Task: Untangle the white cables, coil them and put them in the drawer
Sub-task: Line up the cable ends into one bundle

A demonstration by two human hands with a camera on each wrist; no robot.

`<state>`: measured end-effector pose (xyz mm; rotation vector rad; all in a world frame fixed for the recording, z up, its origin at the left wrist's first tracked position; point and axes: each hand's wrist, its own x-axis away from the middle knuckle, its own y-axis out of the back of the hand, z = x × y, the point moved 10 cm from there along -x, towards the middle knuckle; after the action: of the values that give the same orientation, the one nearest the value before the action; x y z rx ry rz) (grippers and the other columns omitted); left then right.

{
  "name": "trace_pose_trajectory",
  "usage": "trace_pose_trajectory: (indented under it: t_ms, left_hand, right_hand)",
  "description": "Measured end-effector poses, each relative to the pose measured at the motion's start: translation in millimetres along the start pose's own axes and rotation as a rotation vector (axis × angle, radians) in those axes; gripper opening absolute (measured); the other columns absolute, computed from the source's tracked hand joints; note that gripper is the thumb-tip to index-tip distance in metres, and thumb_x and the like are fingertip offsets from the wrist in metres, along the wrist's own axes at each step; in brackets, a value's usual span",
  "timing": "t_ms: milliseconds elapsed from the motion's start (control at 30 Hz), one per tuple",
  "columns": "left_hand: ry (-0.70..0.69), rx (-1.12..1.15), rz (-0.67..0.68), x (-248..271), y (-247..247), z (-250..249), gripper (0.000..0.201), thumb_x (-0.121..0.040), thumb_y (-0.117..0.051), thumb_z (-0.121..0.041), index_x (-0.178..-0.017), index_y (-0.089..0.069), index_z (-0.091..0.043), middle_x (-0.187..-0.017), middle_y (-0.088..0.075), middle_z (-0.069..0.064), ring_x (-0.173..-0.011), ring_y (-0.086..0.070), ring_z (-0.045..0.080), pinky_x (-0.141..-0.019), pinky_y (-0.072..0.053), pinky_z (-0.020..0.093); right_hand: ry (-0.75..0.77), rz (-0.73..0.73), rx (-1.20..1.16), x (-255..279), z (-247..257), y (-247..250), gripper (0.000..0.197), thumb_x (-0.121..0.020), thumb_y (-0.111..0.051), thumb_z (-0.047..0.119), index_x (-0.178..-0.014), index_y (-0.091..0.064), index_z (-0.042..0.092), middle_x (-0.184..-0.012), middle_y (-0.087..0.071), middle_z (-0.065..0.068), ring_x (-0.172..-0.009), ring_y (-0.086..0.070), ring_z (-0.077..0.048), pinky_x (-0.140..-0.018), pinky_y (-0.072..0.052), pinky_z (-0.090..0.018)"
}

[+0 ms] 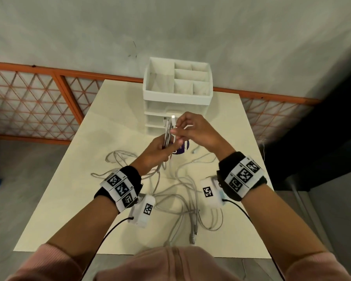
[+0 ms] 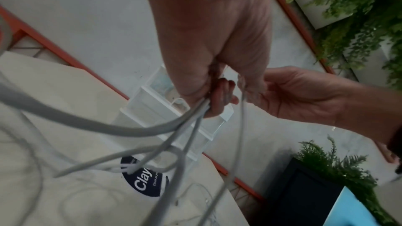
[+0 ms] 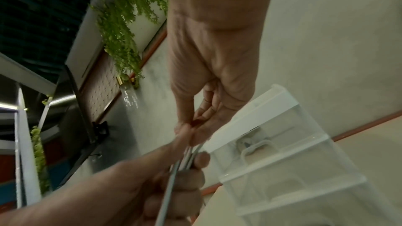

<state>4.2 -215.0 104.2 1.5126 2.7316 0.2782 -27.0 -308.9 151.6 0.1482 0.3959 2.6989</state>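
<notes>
Several white cables (image 1: 178, 191) lie tangled on the cream table (image 1: 73, 179) and rise into my hands. My left hand (image 1: 160, 148) grips a bundle of cable ends (image 1: 167, 130) upright, plugs pointing up in front of the white drawer unit (image 1: 177, 98). My right hand (image 1: 182, 128) pinches one of those cables just above the left fist. In the left wrist view the cables (image 2: 139, 130) hang down from my left hand (image 2: 213, 99). In the right wrist view my right hand (image 3: 191, 133) pinches the strands (image 3: 174, 174) above the left hand. The drawers (image 3: 282, 152) look closed.
An organiser tray (image 1: 190, 78) with empty compartments tops the drawer unit. A dark round sticker (image 1: 180, 150) sits on the table under my hands. An orange lattice fence (image 1: 32, 102) runs behind the table. Loose plug ends (image 1: 193, 234) lie near the table's front edge.
</notes>
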Motion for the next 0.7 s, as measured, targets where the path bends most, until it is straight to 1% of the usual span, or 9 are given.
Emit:
trace_pose_trajectory:
  t_ms: [100,167,200,267,333,433,567,633,700]
  left_hand:
    - [0.002,0.030,-0.015,2.6,0.4,0.4,0.025,-0.099,-0.043,-0.030,-0.077,-0.049,-0.021,-0.059,-0.033,-0.004,-0.050,-0.030,0.007,-0.050,-0.028,0.022]
    - [0.016,0.078,-0.055,3.2,8.5,3.2,0.031,-0.100,-0.038,-0.036,-0.074,-0.044,-0.020,-0.059,-0.035,-0.009,-0.046,-0.031,0.002,-0.051,-0.027,0.021]
    - [0.023,0.097,-0.076,2.6,13.5,4.9,0.034,-0.100,-0.035,-0.038,-0.073,-0.043,-0.019,-0.056,-0.038,-0.013,-0.044,-0.032,0.000,-0.050,-0.028,0.019]
    - [0.019,0.109,-0.139,1.4,25.6,5.0,0.041,-0.100,-0.030,-0.043,-0.072,-0.044,-0.017,-0.051,-0.039,-0.014,-0.046,-0.033,0.002,-0.051,-0.030,0.019]
    - [-0.022,0.086,-0.236,2.0,40.3,0.1,0.043,-0.100,-0.027,-0.045,-0.070,-0.043,-0.018,-0.058,-0.034,-0.006,-0.052,-0.030,0.008,-0.053,-0.029,0.023]
    - [-0.088,0.033,-0.393,7.3,65.2,-10.8,0.039,-0.101,-0.024,-0.042,-0.073,-0.037,-0.019,-0.070,-0.032,-0.002,-0.063,-0.030,0.011,-0.062,-0.032,0.027]
    - [-0.120,0.162,-0.539,11.9,93.6,-9.4,0.032,-0.102,-0.028,-0.036,-0.077,-0.038,-0.019,-0.093,-0.035,0.002,-0.079,-0.051,0.010,-0.077,-0.049,0.030]
    - [-0.123,0.277,-0.508,11.1,89.6,-4.1,0.035,-0.102,-0.028,-0.034,-0.076,-0.042,-0.015,-0.084,-0.043,-0.003,-0.068,-0.062,0.008,-0.074,-0.056,0.028]
    - [-0.149,0.346,-0.496,12.4,84.4,-3.5,0.040,-0.103,-0.027,-0.034,-0.069,-0.038,-0.016,-0.059,-0.042,-0.010,-0.045,-0.047,0.006,-0.057,-0.055,0.026]
  right_hand:
    - [0.007,-0.107,0.042,-0.2,-8.5,-1.7,0.017,-0.086,-0.067,0.022,-0.088,-0.053,0.011,-0.077,-0.058,0.001,-0.067,-0.061,-0.016,-0.067,-0.055,-0.031]
    - [-0.031,-0.182,0.110,5.2,-20.8,0.5,0.028,-0.094,-0.051,0.038,-0.095,-0.048,0.010,-0.078,-0.059,0.004,-0.069,-0.059,-0.012,-0.070,-0.050,-0.030]
    - [-0.085,-0.134,0.110,8.5,-32.2,-6.5,0.037,-0.096,-0.040,0.045,-0.101,-0.047,0.008,-0.078,-0.062,0.004,-0.070,-0.061,-0.012,-0.071,-0.049,-0.029]
    - [-0.212,0.146,0.135,21.7,-59.4,-38.6,0.060,-0.096,-0.016,0.055,-0.108,-0.050,0.008,-0.078,-0.069,0.001,-0.077,-0.066,-0.013,-0.080,-0.049,-0.033]
    - [-0.289,0.414,0.222,42.3,-87.0,-63.4,0.076,-0.094,-0.001,0.059,-0.092,-0.061,0.012,-0.074,-0.069,-0.001,-0.077,-0.065,-0.013,-0.090,-0.046,-0.035]
    - [-0.340,0.455,0.327,59.1,-121.7,-48.4,0.076,-0.092,-0.007,0.065,-0.067,-0.060,0.016,-0.057,-0.056,-0.003,-0.058,-0.054,-0.012,-0.077,-0.041,-0.029]
    - [-0.376,0.266,0.294,72.8,-150.1,14.2,0.053,-0.095,-0.034,0.054,-0.060,-0.050,0.016,-0.054,-0.041,-0.001,-0.055,-0.045,-0.013,-0.070,-0.039,-0.024]
    - [-0.372,0.157,0.280,75.1,-155.0,43.7,0.048,-0.093,-0.042,0.052,-0.063,-0.052,0.016,-0.059,-0.045,0.000,-0.059,-0.046,-0.014,-0.071,-0.039,-0.025]
    - [-0.385,0.077,0.349,76.0,-159.4,68.4,0.045,-0.092,-0.046,0.051,-0.065,-0.054,0.015,-0.064,-0.049,0.001,-0.061,-0.046,-0.015,-0.070,-0.038,-0.026]
